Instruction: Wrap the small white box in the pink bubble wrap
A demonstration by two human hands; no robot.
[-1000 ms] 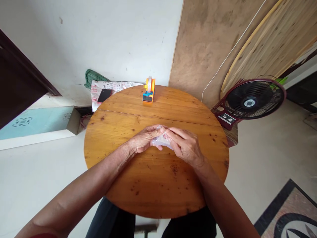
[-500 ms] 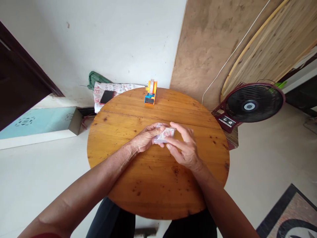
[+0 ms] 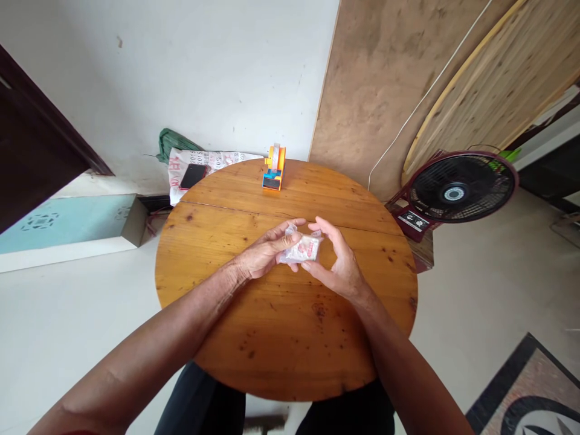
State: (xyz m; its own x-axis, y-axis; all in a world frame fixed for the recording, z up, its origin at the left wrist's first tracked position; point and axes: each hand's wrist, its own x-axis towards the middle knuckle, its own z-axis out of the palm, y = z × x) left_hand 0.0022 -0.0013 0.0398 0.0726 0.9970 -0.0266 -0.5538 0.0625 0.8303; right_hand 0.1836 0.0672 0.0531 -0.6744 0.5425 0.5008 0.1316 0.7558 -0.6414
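A small white packet with red print (image 3: 308, 248), loosely wrapped in clear plastic, is held above the middle of the round wooden table. My left hand (image 3: 267, 251) grips its left end, thumb on top and fingers underneath. At the right end, my right hand (image 3: 338, 260) spans the packet, with the thumb at the lower edge and the fingertips by the upper corner and its loose plastic. What is inside the wrapping is hidden from view.
On the far side of the table (image 3: 272, 326) stands an orange and blue tape dispenser (image 3: 274, 169). Behind the left rim, a black phone (image 3: 194, 176) lies on a printed white sack (image 3: 217, 158). To the right is a dark red fan (image 3: 457, 190).
My right index finger has lifted off the packet's face, and the right hand now frames its end between thumb and fingers. The left hand keeps its grip.
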